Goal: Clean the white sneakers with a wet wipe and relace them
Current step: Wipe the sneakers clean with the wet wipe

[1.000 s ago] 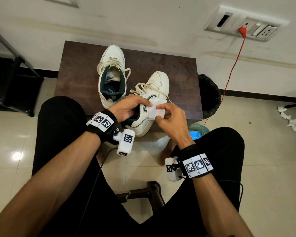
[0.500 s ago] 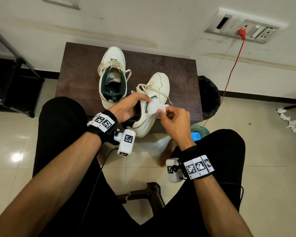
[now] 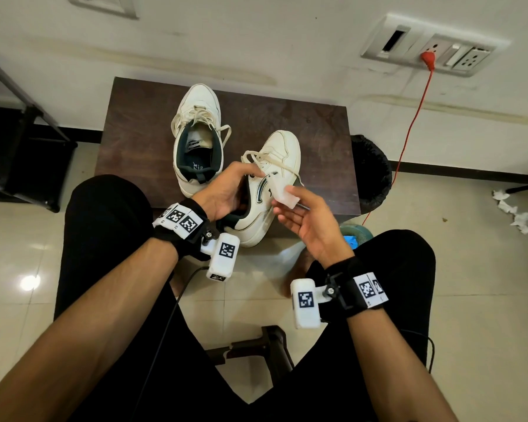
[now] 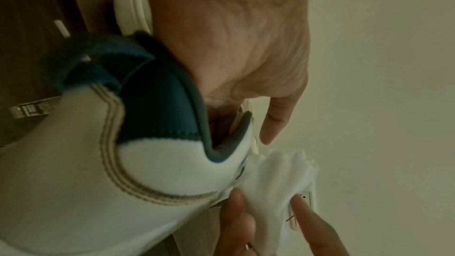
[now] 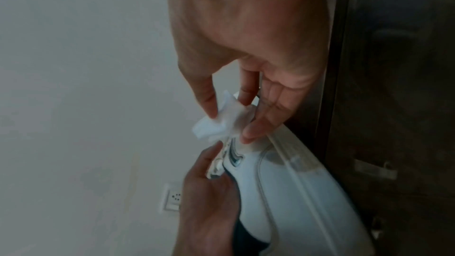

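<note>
L hand (image 3: 226, 190) grips the near sneaker (image 3: 275, 166) at its collar, fingers curled inside, tilted on the table's (image 3: 141, 129) front edge. R hand (image 3: 305, 220) pinches the wet wipe (image 3: 282, 193) btwn thumb and fingers – against the shoe's side. Second sneaker (image 3: 197, 117) sits upright just beside.

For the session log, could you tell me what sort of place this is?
Probably a room in a home or office: glossy tiled floor, a wall socket panel with a red cable plugged in, and a small dark wooden table against the wall.
</note>
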The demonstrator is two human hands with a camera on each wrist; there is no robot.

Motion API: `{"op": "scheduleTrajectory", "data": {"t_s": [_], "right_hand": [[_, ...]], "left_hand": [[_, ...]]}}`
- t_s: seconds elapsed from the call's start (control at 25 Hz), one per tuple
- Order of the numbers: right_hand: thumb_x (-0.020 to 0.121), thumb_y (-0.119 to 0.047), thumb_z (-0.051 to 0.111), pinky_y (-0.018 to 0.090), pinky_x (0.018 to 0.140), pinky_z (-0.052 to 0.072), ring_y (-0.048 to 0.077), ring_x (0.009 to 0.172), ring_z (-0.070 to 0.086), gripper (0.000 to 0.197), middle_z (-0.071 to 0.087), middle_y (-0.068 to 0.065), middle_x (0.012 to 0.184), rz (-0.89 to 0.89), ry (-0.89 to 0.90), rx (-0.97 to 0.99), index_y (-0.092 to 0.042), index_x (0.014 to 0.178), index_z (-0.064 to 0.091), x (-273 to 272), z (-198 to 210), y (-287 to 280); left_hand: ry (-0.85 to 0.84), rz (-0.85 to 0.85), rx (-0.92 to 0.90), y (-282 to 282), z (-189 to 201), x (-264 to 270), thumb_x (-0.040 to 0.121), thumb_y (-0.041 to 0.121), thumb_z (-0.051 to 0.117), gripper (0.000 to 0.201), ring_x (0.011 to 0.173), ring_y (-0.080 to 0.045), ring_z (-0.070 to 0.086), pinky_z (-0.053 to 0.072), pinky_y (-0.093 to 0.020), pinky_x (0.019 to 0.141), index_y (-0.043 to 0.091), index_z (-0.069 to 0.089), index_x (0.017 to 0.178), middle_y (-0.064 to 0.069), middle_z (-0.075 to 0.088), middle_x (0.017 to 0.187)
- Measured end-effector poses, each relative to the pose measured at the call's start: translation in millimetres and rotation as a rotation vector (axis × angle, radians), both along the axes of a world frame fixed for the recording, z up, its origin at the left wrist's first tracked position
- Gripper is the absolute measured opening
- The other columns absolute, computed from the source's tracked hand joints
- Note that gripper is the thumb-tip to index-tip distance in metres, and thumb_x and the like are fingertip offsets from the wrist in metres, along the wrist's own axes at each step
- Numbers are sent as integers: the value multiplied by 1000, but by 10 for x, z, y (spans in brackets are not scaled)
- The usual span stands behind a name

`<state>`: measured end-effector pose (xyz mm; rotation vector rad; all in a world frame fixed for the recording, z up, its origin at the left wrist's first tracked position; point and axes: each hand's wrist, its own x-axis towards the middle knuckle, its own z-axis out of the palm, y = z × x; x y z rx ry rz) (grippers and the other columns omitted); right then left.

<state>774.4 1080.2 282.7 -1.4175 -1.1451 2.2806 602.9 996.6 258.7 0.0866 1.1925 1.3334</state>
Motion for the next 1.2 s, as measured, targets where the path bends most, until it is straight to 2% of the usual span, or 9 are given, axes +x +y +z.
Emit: {"op": "scheduleTrajectory", "data": {"t_s": [0.16,0.36,0.48,0.64,0.84,0.92,1.0,1.08,1.2], "right_hand": [[75,-34,93,30,65,59,16,70,71,30,77,7,82,276,-213,745,-16,88,73,-63,-176,-241],[68,-45,94,36,69,62,9,74,73,40,76,-8,84,408,-205,1058,-22,93,72,-43,-161,-231],[66,-40,95,28,66,59,7,68,70,40,74,-10,82,539,-251,1081,-23,93,71,-17,-141,-158],[77,-29,87,16,56,39,6,58,58,20,63,-13,64,546,-270,1214,-22,76,69,1,-193,-190],[95,-33,69,46,68,61,26,68,72,24,72,5,70,243,-243,957,-24,73,71,-17,-259,-55],[99,-26,67,45,75,61,22,74,72,26,77,5,79,34,-206,847,-32,76,75,-15,-262,-1],[101,-20,64,41,69,58,18,71,66,27,74,6,78,41,-238,940,-25,76,73,-39,-289,-35],[98,-12,62,34,59,40,17,61,49,25,61,4,70,216,-294,1171,-12,72,61,-55,-312,-146],[91,-8,63,26,58,27,12,60,40,22,51,-3,71,258,-323,1358,-15,72,55,-83,-322,-194]], "left_hand": [[9,2,3,-10,3,-3,94,7,54,20,78,-18,72,59,-25,67,10,70,106,-5,75,88],[7,-5,-23,-15,-10,-16,93,3,56,18,80,-18,73,60,-26,68,9,70,103,-5,76,87],[-3,0,-41,-12,-15,-14,93,3,57,23,89,-21,73,59,-34,84,7,70,112,-8,76,96],[0,12,-55,2,-30,-17,92,3,59,34,103,-27,70,54,-42,102,5,68,124,-13,75,109],[2,12,-56,9,-45,-26,92,2,57,36,107,-31,69,52,-45,108,1,68,127,-16,75,111],[5,13,-73,14,-62,-24,92,1,58,41,108,-32,69,52,-46,109,-2,66,132,-18,73,116],[3,18,-70,11,-65,-33,91,2,58,41,108,-31,69,52,-45,109,-2,66,132,-18,73,117],[-3,18,-59,4,-54,-41,92,2,57,37,105,-30,69,51,-44,108,1,67,128,-16,73,115],[-18,17,-59,-12,-40,-48,92,3,57,37,107,-31,68,50,-45,110,3,67,127,-19,70,120]]}}
